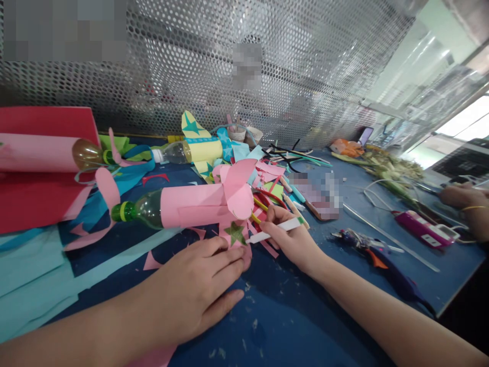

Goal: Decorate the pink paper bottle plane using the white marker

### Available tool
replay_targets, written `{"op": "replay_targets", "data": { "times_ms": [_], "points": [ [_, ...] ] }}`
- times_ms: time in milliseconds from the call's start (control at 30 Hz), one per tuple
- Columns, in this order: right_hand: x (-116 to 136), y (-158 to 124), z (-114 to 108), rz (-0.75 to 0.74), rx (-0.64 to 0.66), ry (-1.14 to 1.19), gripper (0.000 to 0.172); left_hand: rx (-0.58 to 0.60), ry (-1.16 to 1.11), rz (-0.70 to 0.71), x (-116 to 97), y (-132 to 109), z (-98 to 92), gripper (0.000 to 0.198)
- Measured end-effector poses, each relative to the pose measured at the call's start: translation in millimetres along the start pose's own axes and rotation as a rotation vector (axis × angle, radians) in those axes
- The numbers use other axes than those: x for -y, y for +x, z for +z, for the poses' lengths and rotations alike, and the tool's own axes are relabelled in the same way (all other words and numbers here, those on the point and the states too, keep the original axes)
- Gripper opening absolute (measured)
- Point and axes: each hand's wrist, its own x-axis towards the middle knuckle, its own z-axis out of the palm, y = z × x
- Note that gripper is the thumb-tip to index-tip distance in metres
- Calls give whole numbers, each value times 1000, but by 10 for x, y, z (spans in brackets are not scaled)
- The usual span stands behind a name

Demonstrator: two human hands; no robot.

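A green plastic bottle (150, 209) wrapped in pink paper (191, 205) lies on the table, its capped neck to the left. Pink paper fins stick out from its right end, the lower one marked with a green star (236, 233). My left hand (210, 280) lies flat over that lower fin, fingers stretched out and touching the paper. In my right hand (287, 238) is a white marker (275, 230) with a green end, pinched between thumb and fingers. Its tip is at the star's right edge. Red and yellow scissor handles (267, 196) show behind my right hand.
Another bottle with yellow paper (204, 151) lies behind, and a pink-wrapped one (46, 153) at left. Blue paper sheets (34, 275) spread front left. Rightward are a phone (317, 196), a glue gun (389, 265), a purple power strip (426, 229) and another person's hand (464, 201).
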Motion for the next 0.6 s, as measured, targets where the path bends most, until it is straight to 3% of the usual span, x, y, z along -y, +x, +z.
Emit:
{"op": "replay_targets", "data": {
  "times_ms": [267,433,600],
  "points": [
    [-2,2,-9,-21,-44,22,27,-3,-8,-6,7,-18,-2,38],
    [-25,26,-14,29,-224,290,31,-14,-7,-12,13,-34,-6,35],
    [95,29,-14,53,-283,495,34,-18,-48,-9,14,-43,-49,35]
  ]
}}
